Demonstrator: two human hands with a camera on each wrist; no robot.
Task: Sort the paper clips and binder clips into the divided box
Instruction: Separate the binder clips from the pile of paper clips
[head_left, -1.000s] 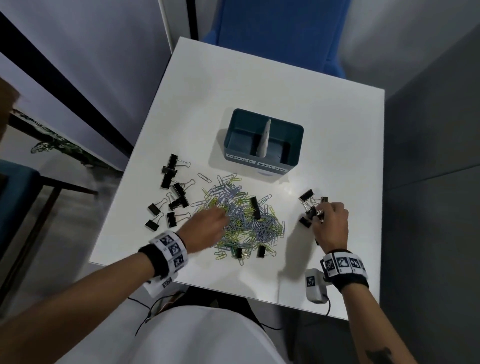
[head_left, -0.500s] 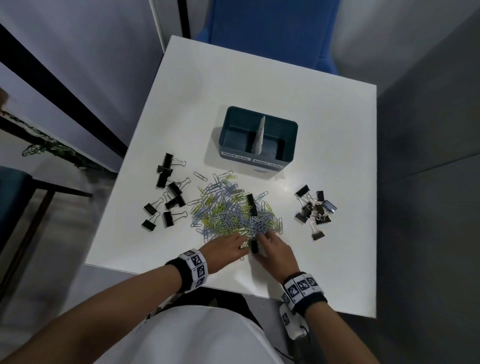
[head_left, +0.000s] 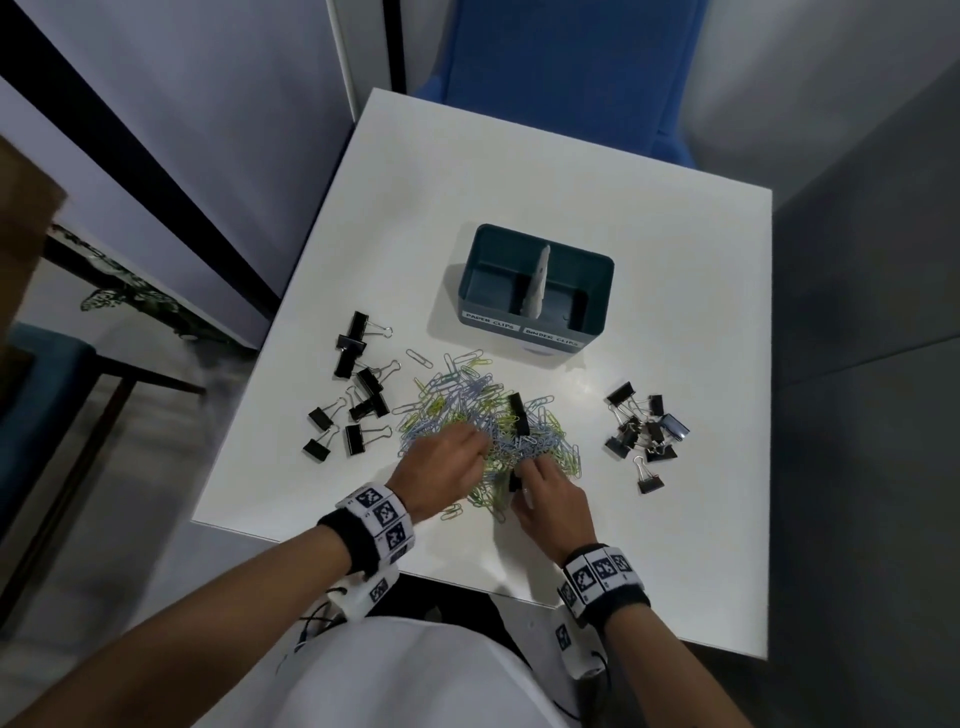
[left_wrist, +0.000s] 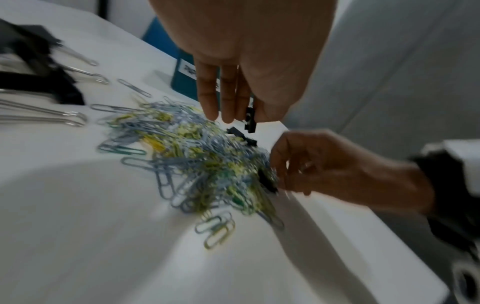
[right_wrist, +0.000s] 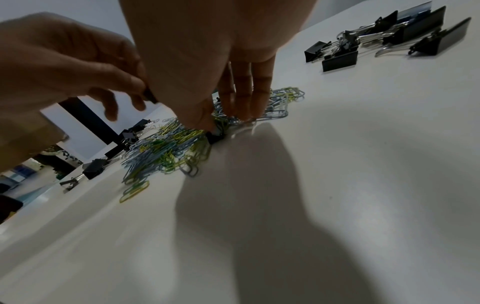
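Note:
A heap of blue, green and yellow paper clips (head_left: 478, 421) lies mid-table, with a black binder clip (head_left: 518, 413) on top of it. Behind the heap stands the teal divided box (head_left: 597, 306), labelled for paper clips on the left and binder clips on the right. My left hand (head_left: 479, 448) hovers over the heap's near left and pinches a small black binder clip (left_wrist: 250, 121) between thumb and fingers. At the heap's near edge my right hand (head_left: 523, 474) pinches another black binder clip (right_wrist: 214, 137) that lies among the paper clips.
Loose black binder clips lie in a left group (head_left: 358, 389) and a right group (head_left: 644, 431). The white table (head_left: 675, 312) ends close below my wrists. A blue chair (head_left: 566, 67) stands behind the far edge.
My right hand left the right binder clip group and came to the heap's near edge. My left hand moved to the heap's near side, then rose with a small binder clip.

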